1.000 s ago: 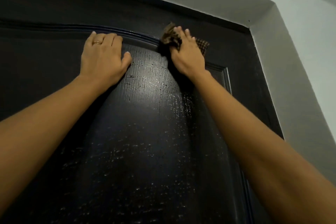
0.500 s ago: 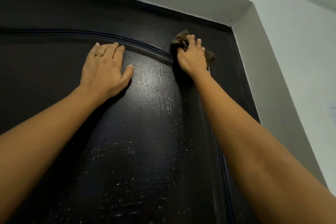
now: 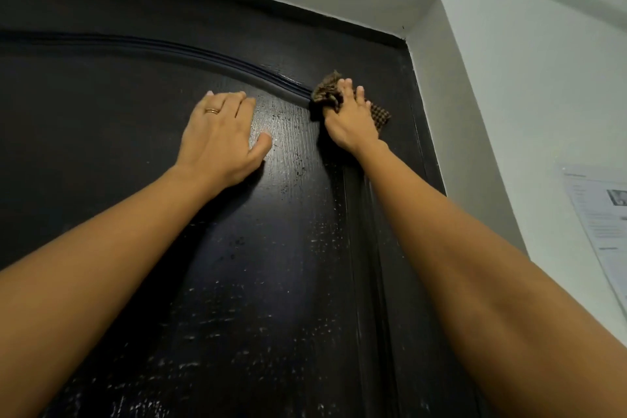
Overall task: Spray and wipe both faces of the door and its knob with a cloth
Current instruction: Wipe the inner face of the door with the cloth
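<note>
The black wooden door (image 3: 271,282) fills the view, seen from below toward its top right corner, with pale speckles and droplets on its grain. My right hand (image 3: 353,122) holds a crumpled brown checked cloth (image 3: 325,93) against the door where the curved raised moulding (image 3: 169,46) ends, fingers laid over it. My left hand (image 3: 220,136), wearing a ring, rests flat on the panel just left of the cloth. The knob is out of view.
A grey door reveal (image 3: 451,112) runs along the top and right of the door. On the pale wall to the right hangs a printed paper sheet (image 3: 600,224).
My right hand has slid the cloth to the right and slightly down along the moulding, toward the door's right edge. My left hand has stayed flat on the panel.
</note>
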